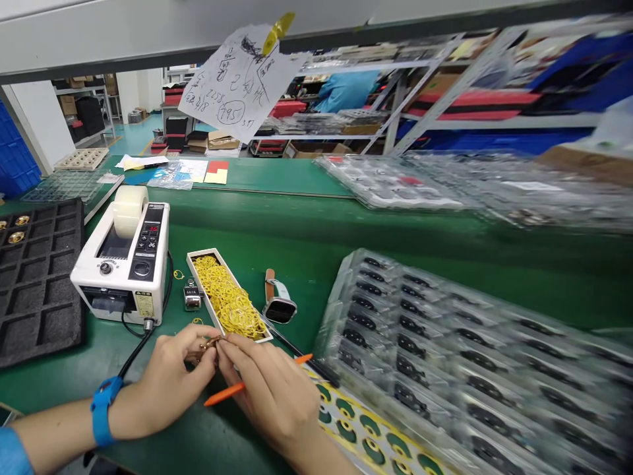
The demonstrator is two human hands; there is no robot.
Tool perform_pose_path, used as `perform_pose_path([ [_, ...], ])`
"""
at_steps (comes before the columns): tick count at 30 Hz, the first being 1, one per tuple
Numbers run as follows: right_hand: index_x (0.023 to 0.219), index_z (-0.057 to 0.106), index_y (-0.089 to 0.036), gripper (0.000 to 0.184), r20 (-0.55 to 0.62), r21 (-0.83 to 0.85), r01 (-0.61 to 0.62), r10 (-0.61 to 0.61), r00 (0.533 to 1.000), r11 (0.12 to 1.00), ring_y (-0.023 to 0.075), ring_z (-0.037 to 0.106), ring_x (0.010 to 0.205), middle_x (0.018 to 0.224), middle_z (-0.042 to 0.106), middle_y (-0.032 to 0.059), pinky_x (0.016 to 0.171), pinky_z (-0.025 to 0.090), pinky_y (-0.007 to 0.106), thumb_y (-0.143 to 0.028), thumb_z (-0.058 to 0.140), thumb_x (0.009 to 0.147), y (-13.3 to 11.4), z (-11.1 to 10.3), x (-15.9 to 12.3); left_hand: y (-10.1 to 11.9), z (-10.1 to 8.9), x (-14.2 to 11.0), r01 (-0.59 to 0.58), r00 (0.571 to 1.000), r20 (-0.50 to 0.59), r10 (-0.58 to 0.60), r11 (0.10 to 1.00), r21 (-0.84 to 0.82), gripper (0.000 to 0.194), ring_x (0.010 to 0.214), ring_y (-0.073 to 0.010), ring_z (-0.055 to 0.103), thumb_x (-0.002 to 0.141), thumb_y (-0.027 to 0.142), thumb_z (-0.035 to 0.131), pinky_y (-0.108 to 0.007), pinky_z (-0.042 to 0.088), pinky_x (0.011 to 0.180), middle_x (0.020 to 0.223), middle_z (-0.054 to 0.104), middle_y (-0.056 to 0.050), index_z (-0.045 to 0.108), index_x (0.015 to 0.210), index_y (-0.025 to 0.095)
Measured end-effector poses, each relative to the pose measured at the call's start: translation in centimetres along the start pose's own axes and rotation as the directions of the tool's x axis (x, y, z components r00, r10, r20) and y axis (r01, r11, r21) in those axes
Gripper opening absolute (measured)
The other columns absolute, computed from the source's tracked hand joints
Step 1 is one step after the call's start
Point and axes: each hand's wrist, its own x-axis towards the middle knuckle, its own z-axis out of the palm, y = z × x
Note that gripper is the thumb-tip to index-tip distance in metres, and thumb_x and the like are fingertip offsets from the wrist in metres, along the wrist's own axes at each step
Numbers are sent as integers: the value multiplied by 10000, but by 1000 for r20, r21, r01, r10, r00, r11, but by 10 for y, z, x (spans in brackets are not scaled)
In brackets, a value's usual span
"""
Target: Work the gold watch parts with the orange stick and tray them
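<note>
My left hand (165,379) pinches a small copper-coloured metal part (196,355), mostly covered by the fingers. A blue wristband (102,410) is on that wrist. My right hand (281,392) holds a thin orange stick with a pointed end (224,395), which passes crosswise under the fingers. Its fingertips meet the left ones at the metal part. Just beyond both hands lies a long white box (208,305) heaped with thin yellow rings (225,297). A small metal tally counter (192,295) sits beside the box, and a watch (280,303) lies to its right.
A white tape dispenser (123,264) stands at left, beside a black compartment tray (39,284) with several gold parts. Clear blister trays (425,343) of black parts fill the right side. Below them is a sheet of green-and-yellow stickers (370,429). Handwritten paper (237,86) hangs overhead.
</note>
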Motion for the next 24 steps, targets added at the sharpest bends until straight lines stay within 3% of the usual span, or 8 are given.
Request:
perform_pose_path([
  [4,957,541,-172,61,54,288,-248,242,969,925,149,621,704,826,660,60,566,475,235,-167,555,898,8,-9,3,-1,-4,9,196,981,47,-191,943,-269,174,597,-114,620,776,232,620,-215,480,586,654,658,8,528,903,158],
  [6,911,529,-197,42,122,397,-427,414,902,813,133,601,668,794,615,28,512,451,214,-223,503,930,14,-14,6,1,-6,13,278,961,115,-253,871,-404,214,561,-101,604,731,264,675,-206,469,565,632,650,9,502,792,154],
  [8,845,539,-206,147,265,442,-566,502,823,696,123,566,599,726,577,0,484,435,211,-250,449,952,21,-18,9,4,-8,17,338,941,179,-287,812,-475,254,558,-111,621,698,282,712,-211,469,561,630,655,-3,502,743,145],
  [10,821,565,-204,197,441,463,-634,460,771,620,121,532,556,687,563,-8,481,431,217,-277,440,954,24,-18,11,7,-10,18,372,928,211,-307,778,-506,255,567,-124,638,678,272,732,-222,481,576,624,654,-8,526,739,135],
  [12,836,586,-202,202,546,490,-631,352,760,601,118,497,536,681,559,-7,486,420,225,-295,447,950,24,-17,11,9,-12,18,379,925,225,-306,767,-518,246,555,-119,628,666,258,742,-231,494,581,607,638,-2,545,737,128],
  [17,840,542,-204,179,554,539,-573,253,793,617,105,423,513,658,510,-25,481,370,217,-269,428,963,19,-15,8,9,-13,17,377,922,263,-282,808,-454,238,538,-106,584,664,264,732,-203,470,479,635,605,-6,561,748,122],
  [24,804,471,-209,249,584,518,-602,262,768,608,105,423,528,669,507,-29,507,353,225,-318,346,991,11,-11,4,7,-11,19,331,942,185,-280,871,-363,206,493,-74,469,647,210,680,-157,343,397,555,506,43,497,718,148],
])
